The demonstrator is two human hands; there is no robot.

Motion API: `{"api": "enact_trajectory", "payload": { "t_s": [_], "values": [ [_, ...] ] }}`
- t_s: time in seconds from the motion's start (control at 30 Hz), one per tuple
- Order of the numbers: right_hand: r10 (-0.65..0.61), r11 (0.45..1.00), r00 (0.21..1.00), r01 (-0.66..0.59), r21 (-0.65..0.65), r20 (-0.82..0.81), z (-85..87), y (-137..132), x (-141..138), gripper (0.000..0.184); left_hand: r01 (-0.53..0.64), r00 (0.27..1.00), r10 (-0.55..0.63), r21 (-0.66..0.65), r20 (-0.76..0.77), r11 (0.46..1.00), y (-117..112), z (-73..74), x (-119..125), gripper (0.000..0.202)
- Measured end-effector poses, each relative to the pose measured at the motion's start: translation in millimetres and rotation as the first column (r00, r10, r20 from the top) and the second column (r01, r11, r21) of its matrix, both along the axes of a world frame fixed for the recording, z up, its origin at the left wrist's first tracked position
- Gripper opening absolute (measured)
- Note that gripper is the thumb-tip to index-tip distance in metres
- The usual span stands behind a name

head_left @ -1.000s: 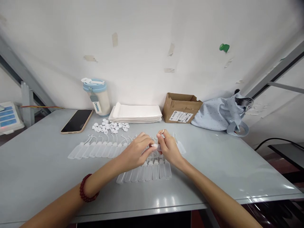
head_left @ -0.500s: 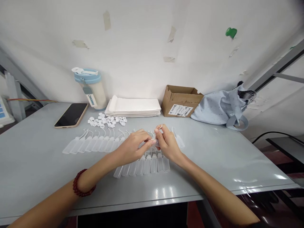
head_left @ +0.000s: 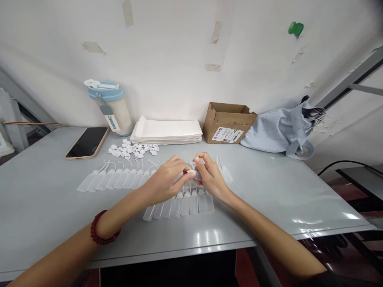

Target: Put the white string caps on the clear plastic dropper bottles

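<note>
Over the middle of the table, my two hands meet at one small translucent plastic bottle. My right hand is closed around the bottle, its index finger curled above the thumb. A white cap shows at the bottle's end, pinched between the thumb and fingers of my left hand. Whether the cap is seated cannot be made out, as fingertips cover much of it. Beneath and beside my hands lie rows of similar bottles with thin tubes, one row behind and another nearer the front edge.
Several loose white caps lie in a pile behind the rear row. Along the wall stand a blue-lidded tumbler, a stack of white envelopes, a cardboard box and a light blue cloth bag. A phone lies at left.
The view has shifted slightly. My left fingertips have tilted with the white cap at the bottle's end, and more of the bottle shows between my hands. Both hands keep their hold.
</note>
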State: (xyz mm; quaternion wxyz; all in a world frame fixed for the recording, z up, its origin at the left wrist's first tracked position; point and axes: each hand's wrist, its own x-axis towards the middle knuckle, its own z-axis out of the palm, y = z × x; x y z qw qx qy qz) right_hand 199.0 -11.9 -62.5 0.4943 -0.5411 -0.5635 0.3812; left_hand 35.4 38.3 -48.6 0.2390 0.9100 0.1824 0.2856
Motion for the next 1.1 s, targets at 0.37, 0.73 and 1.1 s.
{"api": "enact_trajectory", "payload": {
  "t_s": [0.37,0.73,1.1],
  "values": [
    [-0.081,0.994,0.981,0.067,0.083,0.177,4.7,-2,0,0.023,-0.080,0.997,0.082,-0.113,0.007,0.990,-3,6.5,2,0.022],
    [-0.006,0.998,1.000,0.006,-0.070,-0.003,4.9,1,1,0.021,-0.008,0.995,0.000,0.081,0.101,0.997,-3,-5.1,2,0.013],
    [0.015,0.998,0.965,-0.032,0.062,0.260,9.9,1,7,0.028,-0.207,0.977,0.213,-0.323,-0.016,0.923,4,9.7,0,0.031]
  ]
}}
